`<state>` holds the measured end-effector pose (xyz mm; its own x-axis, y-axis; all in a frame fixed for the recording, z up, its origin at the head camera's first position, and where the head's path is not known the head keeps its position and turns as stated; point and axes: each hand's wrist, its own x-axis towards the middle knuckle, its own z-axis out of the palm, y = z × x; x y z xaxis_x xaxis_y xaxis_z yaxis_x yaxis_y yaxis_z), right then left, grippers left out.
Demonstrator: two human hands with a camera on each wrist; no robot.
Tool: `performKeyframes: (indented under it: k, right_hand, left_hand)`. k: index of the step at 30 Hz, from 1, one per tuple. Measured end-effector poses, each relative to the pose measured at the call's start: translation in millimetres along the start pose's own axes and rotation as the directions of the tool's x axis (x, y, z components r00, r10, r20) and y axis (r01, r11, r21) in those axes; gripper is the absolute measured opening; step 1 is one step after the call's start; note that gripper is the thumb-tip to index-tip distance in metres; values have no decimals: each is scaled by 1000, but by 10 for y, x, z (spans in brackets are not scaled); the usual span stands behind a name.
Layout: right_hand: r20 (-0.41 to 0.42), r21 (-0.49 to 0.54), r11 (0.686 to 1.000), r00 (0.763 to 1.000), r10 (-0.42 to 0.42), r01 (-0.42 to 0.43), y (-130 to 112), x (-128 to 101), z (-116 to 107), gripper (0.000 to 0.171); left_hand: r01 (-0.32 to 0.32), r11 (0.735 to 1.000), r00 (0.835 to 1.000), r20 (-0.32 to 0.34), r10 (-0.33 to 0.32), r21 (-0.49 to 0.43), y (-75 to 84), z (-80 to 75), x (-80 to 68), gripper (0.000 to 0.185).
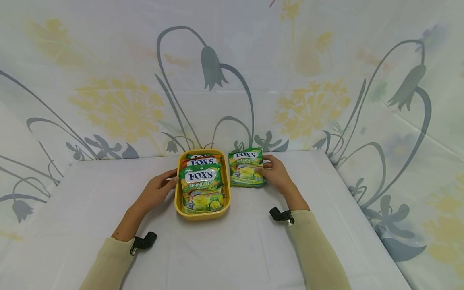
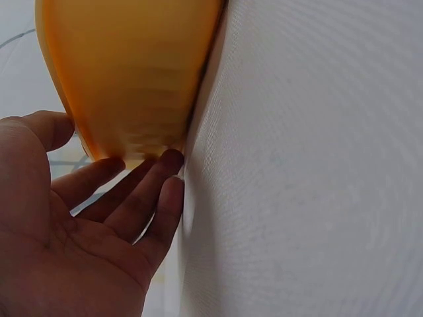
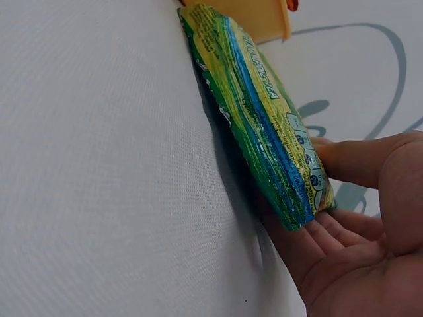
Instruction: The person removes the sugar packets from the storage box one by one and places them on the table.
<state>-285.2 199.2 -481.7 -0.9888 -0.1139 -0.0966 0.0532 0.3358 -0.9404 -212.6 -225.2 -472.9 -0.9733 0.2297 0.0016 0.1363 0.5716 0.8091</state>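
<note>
A yellow oval tray [image 1: 203, 215] stands mid-table with Fox's candy bags stacked in it, and a green Spring Tea bag [image 1: 201, 189] lies on top. My left hand [image 1: 164, 183] rests against the tray's left wall [image 2: 132, 72], its straight fingers [image 2: 155, 181] touching it low down. A second green Fox's bag [image 1: 245, 168] lies on the cloth just right of the tray. My right hand [image 1: 267, 171] pinches this bag's right edge. In the right wrist view the fingers [image 3: 317, 241] sit under the bag [image 3: 264, 119] and the thumb lies over it.
A white cloth covers the table [image 1: 232, 249], which ends at the back just behind the tray. A floral curtain [image 1: 119, 104] hangs behind and to both sides. Black wrist mounts [image 1: 145, 241] sit on both cream sleeves.
</note>
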Motion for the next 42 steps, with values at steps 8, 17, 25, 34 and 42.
performKeyframes:
  k: [8, 17, 25, 34, 42]
  right_hand:
    - [-55, -232, 972, 997, -49, 35, -40, -24, 5, 71]
    - [-2, -383, 919, 994, -105, 96, -156, -71, -36, 66]
    - [33, -437, 892, 993, -113, 116, -270, -134, -58, 62]
    - [49, -466, 863, 980, -194, 194, -426, -205, -53, 53]
    - [77, -417, 864, 958, -275, 281, -620, -296, 40, 52]
  left_hand:
    - [1, 1000, 1000, -1, -1, 10, -7, -1, 3, 63]
    - [6, 1000, 1000, 1, -6, 13, -17, -5, 10, 64]
    - [0, 1000, 1000, -2, 0, 13, -17, -2, 9, 64]
    - [-7, 1000, 1000, -6, 7, 8, -14, 6, 0, 63]
    - [-3, 1000, 1000, -6, 4, 13, -13, 10, 3, 63]
